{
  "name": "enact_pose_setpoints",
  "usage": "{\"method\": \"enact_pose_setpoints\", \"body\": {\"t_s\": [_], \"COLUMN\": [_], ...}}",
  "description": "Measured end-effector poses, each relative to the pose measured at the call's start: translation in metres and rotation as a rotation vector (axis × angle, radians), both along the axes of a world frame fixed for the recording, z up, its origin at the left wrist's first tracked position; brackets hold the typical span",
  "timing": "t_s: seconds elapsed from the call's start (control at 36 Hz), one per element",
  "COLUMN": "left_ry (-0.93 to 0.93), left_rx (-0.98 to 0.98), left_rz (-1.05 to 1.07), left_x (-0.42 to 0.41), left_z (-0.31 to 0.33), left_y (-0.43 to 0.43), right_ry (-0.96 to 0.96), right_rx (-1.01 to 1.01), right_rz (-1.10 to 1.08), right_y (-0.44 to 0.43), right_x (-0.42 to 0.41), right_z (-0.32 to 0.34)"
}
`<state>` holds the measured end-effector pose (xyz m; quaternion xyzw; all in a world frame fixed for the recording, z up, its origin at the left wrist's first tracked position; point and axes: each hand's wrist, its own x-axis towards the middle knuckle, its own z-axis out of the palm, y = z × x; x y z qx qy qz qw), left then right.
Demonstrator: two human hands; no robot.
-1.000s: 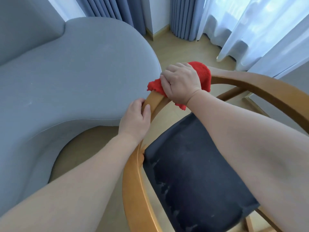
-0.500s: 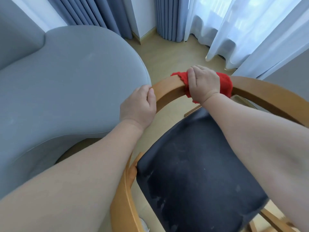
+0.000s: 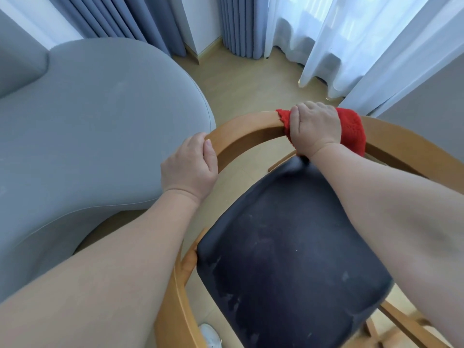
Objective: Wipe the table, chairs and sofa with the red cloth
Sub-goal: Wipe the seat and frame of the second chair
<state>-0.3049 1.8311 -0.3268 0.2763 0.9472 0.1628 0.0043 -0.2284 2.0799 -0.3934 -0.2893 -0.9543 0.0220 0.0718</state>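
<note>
Red cloth: wrapped over curved wooden chair rail, clamped there by right hand. Left hand: curled round rail, left of that grip, steadying. Best practice: cloth covering both rail faces, even pressure along curve

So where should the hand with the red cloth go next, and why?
Probably slide it to the right along the chair rail. The right hand grips the red cloth wrapped over the top of the wooden curve, the left hand holds the rail on the other side, steadying it, and the stretch to the right lies free.
</note>
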Motion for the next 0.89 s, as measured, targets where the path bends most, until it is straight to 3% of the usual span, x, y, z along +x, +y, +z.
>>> {"method": "enact_pose_setpoints", "body": {"t_s": [0.56, 0.89], "left_ry": [0.106, 0.108], "left_rx": [-0.057, -0.176], "left_rz": [-0.038, -0.038], "left_x": [0.002, 0.007], "left_z": [-0.005, 0.005], "left_y": [0.0, 0.006], "right_ry": [-0.213, -0.364], "right_rx": [0.005, -0.032], "right_rz": [-0.057, -0.157], "right_y": [0.045, 0.078], "right_x": [0.075, 0.183], "right_z": [0.015, 0.032]}}
